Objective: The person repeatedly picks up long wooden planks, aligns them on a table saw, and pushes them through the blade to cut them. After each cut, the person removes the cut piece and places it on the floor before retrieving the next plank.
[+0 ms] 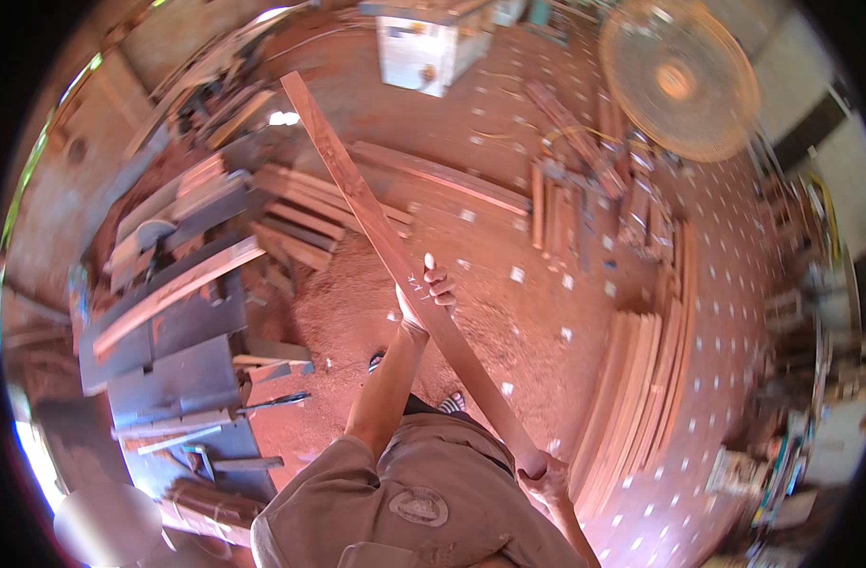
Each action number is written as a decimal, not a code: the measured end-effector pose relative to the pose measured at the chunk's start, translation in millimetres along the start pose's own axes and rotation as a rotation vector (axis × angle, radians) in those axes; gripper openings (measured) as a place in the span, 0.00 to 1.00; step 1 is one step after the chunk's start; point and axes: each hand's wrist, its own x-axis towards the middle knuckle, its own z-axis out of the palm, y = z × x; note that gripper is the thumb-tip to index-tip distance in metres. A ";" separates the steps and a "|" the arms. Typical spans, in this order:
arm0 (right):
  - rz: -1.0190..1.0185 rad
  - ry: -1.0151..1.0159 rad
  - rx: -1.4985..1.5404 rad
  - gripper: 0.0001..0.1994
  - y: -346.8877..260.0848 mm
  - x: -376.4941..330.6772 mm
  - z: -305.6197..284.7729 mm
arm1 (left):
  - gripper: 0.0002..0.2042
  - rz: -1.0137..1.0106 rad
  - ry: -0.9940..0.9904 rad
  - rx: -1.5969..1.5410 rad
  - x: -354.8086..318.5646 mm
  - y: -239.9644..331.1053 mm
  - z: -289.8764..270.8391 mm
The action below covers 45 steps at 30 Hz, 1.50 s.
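A long reddish-brown wooden board [352, 189] runs slantwise in front of my body, from the far left down to my right side. My left hand [437, 287] is wrapped around it near its middle, the fingers curled over its right edge. Beside those fingers, white marks show on the board's face. At the near end, my right hand [549, 481] is closed around the board. Part of each hand is hidden by the wood.
To the left stands a dark machine table [172, 379] with a loose plank [182, 293] across it. Stacked boards [632, 398] lie on the right; shorter boards [300, 213] are piled ahead. A large round fan [679, 80] and a white cabinet [419, 52] are farther off.
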 end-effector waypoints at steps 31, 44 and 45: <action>1.166 0.423 -0.052 0.29 -52.8 -107.1 2.4 | 0.38 -1.064 1.158 1.248 194.4 -338.9 -270.7; 1.128 0.528 -0.051 0.31 17.3 -193.7 6.2 | 0.49 -1.237 0.698 1.178 247.4 -414.3 -229.6; 1.223 0.473 0.107 0.32 27.2 -204.4 6.4 | 0.49 -1.236 0.647 1.166 249.8 -424.1 -209.2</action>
